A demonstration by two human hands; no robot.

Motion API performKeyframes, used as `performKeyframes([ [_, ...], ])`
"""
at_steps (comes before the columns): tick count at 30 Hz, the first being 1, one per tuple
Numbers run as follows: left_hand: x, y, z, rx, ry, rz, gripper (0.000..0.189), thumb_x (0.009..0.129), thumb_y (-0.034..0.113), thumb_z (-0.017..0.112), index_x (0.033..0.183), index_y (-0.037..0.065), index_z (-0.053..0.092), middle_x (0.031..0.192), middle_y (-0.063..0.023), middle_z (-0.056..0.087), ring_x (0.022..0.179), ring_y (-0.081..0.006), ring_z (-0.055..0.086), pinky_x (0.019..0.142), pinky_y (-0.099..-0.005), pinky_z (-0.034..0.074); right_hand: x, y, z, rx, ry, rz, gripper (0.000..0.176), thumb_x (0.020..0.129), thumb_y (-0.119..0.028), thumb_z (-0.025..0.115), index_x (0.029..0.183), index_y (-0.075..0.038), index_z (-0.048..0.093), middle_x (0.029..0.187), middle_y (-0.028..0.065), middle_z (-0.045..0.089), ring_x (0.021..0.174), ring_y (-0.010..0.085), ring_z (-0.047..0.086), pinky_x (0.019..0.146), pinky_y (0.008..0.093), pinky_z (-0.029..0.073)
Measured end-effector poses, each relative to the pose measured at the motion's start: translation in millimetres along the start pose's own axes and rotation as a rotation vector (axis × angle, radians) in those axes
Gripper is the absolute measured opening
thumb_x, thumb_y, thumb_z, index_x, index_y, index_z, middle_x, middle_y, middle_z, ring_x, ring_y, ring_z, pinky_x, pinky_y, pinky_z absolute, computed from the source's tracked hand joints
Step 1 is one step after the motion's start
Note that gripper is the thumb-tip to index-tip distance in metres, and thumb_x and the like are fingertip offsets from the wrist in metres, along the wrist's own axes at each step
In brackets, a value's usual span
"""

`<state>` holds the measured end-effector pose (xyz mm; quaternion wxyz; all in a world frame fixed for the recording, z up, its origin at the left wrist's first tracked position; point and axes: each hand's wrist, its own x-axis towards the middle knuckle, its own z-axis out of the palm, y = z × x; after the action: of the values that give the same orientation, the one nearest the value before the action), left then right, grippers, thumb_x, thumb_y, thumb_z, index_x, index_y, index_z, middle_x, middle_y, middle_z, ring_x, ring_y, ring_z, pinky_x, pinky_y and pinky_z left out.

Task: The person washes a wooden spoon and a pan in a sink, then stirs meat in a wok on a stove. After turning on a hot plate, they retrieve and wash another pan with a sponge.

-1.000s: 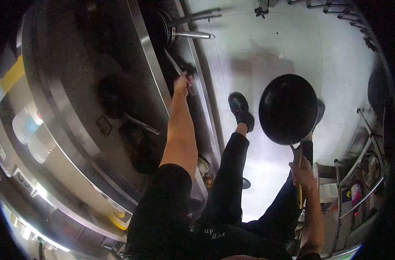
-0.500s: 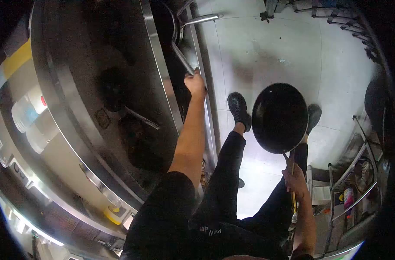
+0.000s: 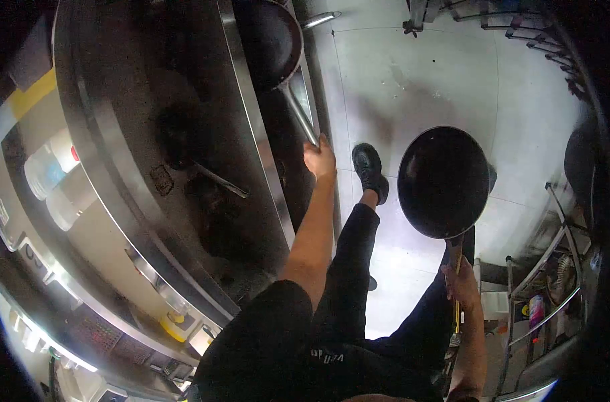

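My left hand [image 3: 320, 159] is closed round the metal handle of a dark frying pan [image 3: 268, 43], whose round bowl shows at the top, over the lower shelf of the steel counter. Over the floor at the right, a second black frying pan [image 3: 443, 182] points away from me. Its handle is in my right hand [image 3: 460, 280], with the fingers wrapped round it. A thin yellow-handled utensil [image 3: 458, 315] runs down beside my right hand; whether the fingers hold it too, I cannot tell. Another metal handle [image 3: 322, 19] sticks out past the first pan.
The steel counter [image 3: 241, 87] runs along the left, with a dark utensil handle [image 3: 221, 181] on it. Plastic containers [image 3: 47, 173] stand farther left. A wire rack [image 3: 546, 268] with items is at the right. My shoe [image 3: 367, 167] is on the pale floor [image 3: 425, 74].
My left hand has moved down and slightly right, drawing its pan farther into view. The pan in my right hand has shifted slightly right.
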<state>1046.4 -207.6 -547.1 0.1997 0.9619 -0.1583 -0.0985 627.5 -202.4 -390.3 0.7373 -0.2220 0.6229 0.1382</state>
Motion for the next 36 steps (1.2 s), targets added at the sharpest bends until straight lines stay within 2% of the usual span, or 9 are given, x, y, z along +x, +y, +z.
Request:
performKeyframes([
  [1,-8.8,-7.6,-1.9,0.051,-0.029,-0.005,0.035,0.078,0.029,0.065,0.074,-0.005,0.054,0.064,-0.0223,0.059,0.063,-0.0374,0.061,0.058,-0.0438,0.045,-5.1,-7.7,-0.2,0.001,-0.010,0.035,0.019,0.083,-0.013,0.060,0.094,-0.006,0.046,0.058,-0.0002,0.047,0.044,0.0098,0.046,0.035,0.0251,0.039],
  [8,-61.5,-26.1,-27.3,0.176,-0.078,0.091,0.035,0.077,0.029,0.066,0.077,-0.004,0.055,0.063,-0.0207,0.058,0.060,-0.0362,0.060,0.054,-0.0410,0.044,-4.4,9.5,-8.3,0.009,-0.018,-0.024,0.021,0.082,-0.014,0.061,0.096,-0.007,0.047,0.060,0.0011,0.047,0.042,0.0102,0.045,0.034,0.0250,0.039],
  [14,-76.8,-25.6,-33.8,0.228,-0.134,0.081,0.036,0.078,0.033,0.064,0.076,-0.002,0.055,0.069,-0.0254,0.059,0.067,-0.0424,0.059,0.059,-0.0478,0.047,-12.0,-4.1,-9.3,0.038,-0.033,0.024,0.019,0.083,-0.014,0.060,0.092,-0.007,0.045,0.058,0.0001,0.046,0.040,0.0093,0.044,0.032,0.0247,0.039],
  [18,-78.2,-11.0,-34.4,-0.081,-0.190,-0.015,0.030,0.079,0.024,0.066,0.082,-0.003,0.055,0.067,-0.0192,0.060,0.058,-0.0274,0.059,0.055,-0.0380,0.045,-8.1,4.2,-12.3,-0.033,-0.001,0.024,0.019,0.084,-0.014,0.060,0.091,-0.008,0.044,0.058,0.0001,0.046,0.040,0.0088,0.044,0.032,0.0240,0.039],
  [21,-65.4,14.2,-32.4,-0.276,-0.140,-0.045,0.024,0.080,0.018,0.065,0.079,-0.004,0.055,0.061,-0.0096,0.056,0.053,-0.0158,0.049,0.051,-0.0323,0.040,2.1,27.2,-17.9,0.362,-0.102,0.123,0.020,0.084,-0.014,0.060,0.093,-0.007,0.044,0.057,0.0002,0.045,0.039,0.0086,0.044,0.032,0.0242,0.038],
  [24,-30.0,20.5,-17.5,-0.325,-0.113,-0.177,0.022,0.082,0.016,0.063,0.077,-0.004,0.054,0.059,-0.0036,0.051,0.053,-0.0114,0.043,0.049,-0.0292,0.038,-9.1,-0.6,-9.2,-0.014,-0.035,0.040,0.020,0.084,-0.014,0.059,0.094,-0.007,0.044,0.056,0.0002,0.044,0.039,0.0085,0.044,0.032,0.0246,0.038],
  [26,-4.6,43.4,-11.4,-0.443,-0.053,-0.143,0.023,0.080,0.017,0.064,0.075,-0.003,0.053,0.058,-0.0033,0.047,0.052,-0.0123,0.041,0.049,-0.0301,0.037,-8.6,2.3,-5.1,-0.042,0.002,0.004,0.020,0.084,-0.012,0.058,0.095,-0.007,0.044,0.055,0.0002,0.044,0.038,0.0085,0.044,0.031,0.0248,0.038],
  [28,29.2,49.4,3.7,-0.514,-0.009,-0.303,0.023,0.078,0.017,0.067,0.074,0.003,0.049,0.062,-0.0012,0.046,0.053,-0.0103,0.041,0.048,-0.0291,0.034,-5.2,4.4,-3.4,-0.019,0.020,0.096,0.019,0.083,-0.010,0.058,0.095,-0.006,0.044,0.055,0.0004,0.044,0.038,0.0085,0.044,0.032,0.0242,0.038],
  [36,94.6,110.7,7.5,-0.620,-0.062,-0.451,0.018,0.073,0.013,0.063,0.073,0.000,0.051,0.061,-0.0041,0.049,0.049,-0.0162,0.044,0.047,-0.0318,0.033,0.2,5.0,0.3,0.015,0.004,0.097,0.018,0.083,-0.010,0.060,0.092,-0.009,0.044,0.054,-0.0007,0.044,0.038,0.0085,0.042,0.031,0.0245,0.037],
])
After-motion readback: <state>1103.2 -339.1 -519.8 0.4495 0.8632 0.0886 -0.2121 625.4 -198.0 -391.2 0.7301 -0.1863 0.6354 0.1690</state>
